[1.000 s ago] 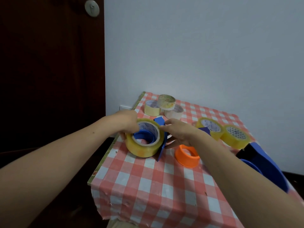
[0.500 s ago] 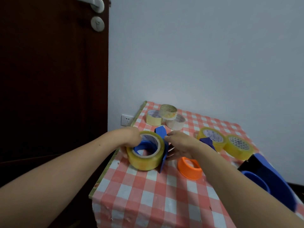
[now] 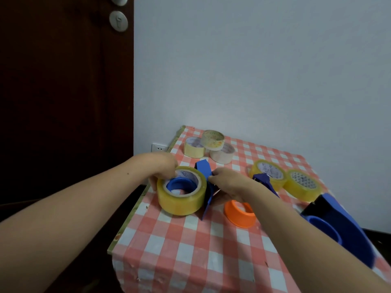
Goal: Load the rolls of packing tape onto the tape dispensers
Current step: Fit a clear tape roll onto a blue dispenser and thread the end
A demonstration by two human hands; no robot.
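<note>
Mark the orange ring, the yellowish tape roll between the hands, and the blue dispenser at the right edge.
orange ring (image 3: 238,217): head view, outer wall facing the camera.
yellowish tape roll (image 3: 179,203): head view, near side of the wound tape.
blue dispenser (image 3: 349,231): head view, its broad blue side.

Open cloth at the near end of the table (image 3: 190,256) gives a wide way in from the front edge. Ahead, the big yellow roll (image 3: 179,205), the blue dispenser frame (image 3: 203,168) and the orange ring (image 3: 240,215) stand in a tight row, with only a slim gap between frame and ring. The large blue dispenser (image 3: 347,229) and two yellow rolls (image 3: 302,187) crowd the right side, three small rolls (image 3: 211,144) the far left corner.
</note>
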